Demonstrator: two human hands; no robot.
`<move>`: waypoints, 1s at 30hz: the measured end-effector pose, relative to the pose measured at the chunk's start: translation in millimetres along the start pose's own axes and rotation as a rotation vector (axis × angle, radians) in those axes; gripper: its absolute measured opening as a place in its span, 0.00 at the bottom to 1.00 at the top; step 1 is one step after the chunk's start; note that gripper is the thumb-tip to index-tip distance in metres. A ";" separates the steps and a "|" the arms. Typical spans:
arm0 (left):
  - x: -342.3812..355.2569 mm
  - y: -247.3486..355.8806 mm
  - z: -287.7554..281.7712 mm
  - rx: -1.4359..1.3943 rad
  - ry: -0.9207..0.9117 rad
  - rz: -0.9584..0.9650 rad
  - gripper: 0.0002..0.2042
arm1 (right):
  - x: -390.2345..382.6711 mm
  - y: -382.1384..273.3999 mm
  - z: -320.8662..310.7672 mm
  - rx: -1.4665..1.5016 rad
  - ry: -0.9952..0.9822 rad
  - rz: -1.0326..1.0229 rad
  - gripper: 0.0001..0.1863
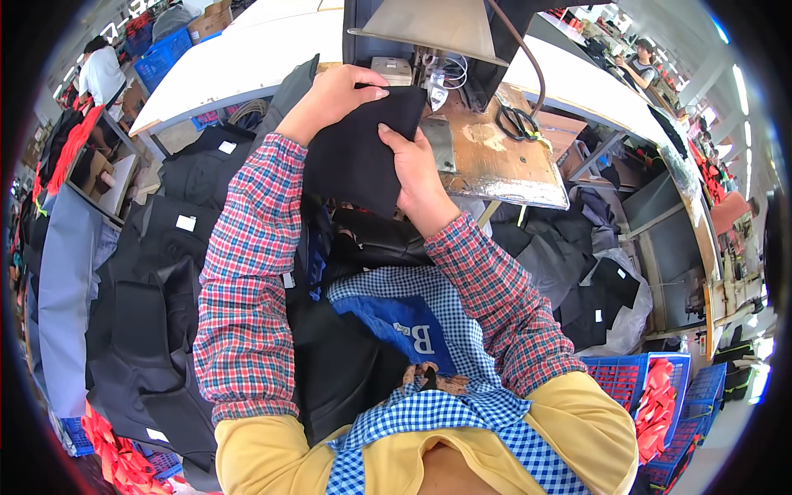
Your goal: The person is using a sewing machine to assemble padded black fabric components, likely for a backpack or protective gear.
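Observation:
A black piece of fabric [351, 161] hangs upright between my hands in front of the sewing machine [425, 59]. Its upper edge is pinched between the thumb and fingers of my left hand [340, 101]. On the right side, my right hand [418, 172] grips the same piece, thumb on its face and fingers behind it, mostly hidden. The fabric's top right corner comes close to the lit needle area. Black-handled scissors [518, 124] lie on the worn wooden machine bed [487, 169], right of my right hand.
Dark fabric pieces with white labels [186, 223] are heaped on my left. More dark pieces [606, 289] lie at the right under the table. White tabletops [223, 70] flank the machine. Blue crates [615, 379] with red strips stand at the lower right. Other people work farther off.

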State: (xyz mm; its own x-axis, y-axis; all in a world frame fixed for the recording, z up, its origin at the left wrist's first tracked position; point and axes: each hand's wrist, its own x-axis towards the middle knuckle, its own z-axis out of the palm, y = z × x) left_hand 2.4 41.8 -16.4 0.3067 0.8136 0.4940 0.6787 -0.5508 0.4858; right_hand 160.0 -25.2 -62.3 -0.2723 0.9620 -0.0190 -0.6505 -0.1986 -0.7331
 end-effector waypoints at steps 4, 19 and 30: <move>-5.1 3.7 -2.6 0.007 -0.010 -0.019 0.12 | -3.1 1.7 0.4 -0.009 -0.003 -0.005 0.14; -70.5 57.2 -124.2 0.233 -0.586 -0.205 0.23 | -115.6 -102.3 -31.8 -0.288 -0.082 0.218 0.20; -75.8 172.5 -25.1 -0.458 -0.592 -0.194 0.12 | -160.0 -179.4 -103.7 -1.531 -0.170 -0.539 0.28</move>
State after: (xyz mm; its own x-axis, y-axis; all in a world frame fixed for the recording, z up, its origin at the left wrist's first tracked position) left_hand 79.5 -119.6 48.0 0.6036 0.7965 -0.0353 0.4522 -0.3056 0.8379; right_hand 393.7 -124.1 1.8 -0.3976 0.8035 0.4431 0.5524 0.5952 -0.5836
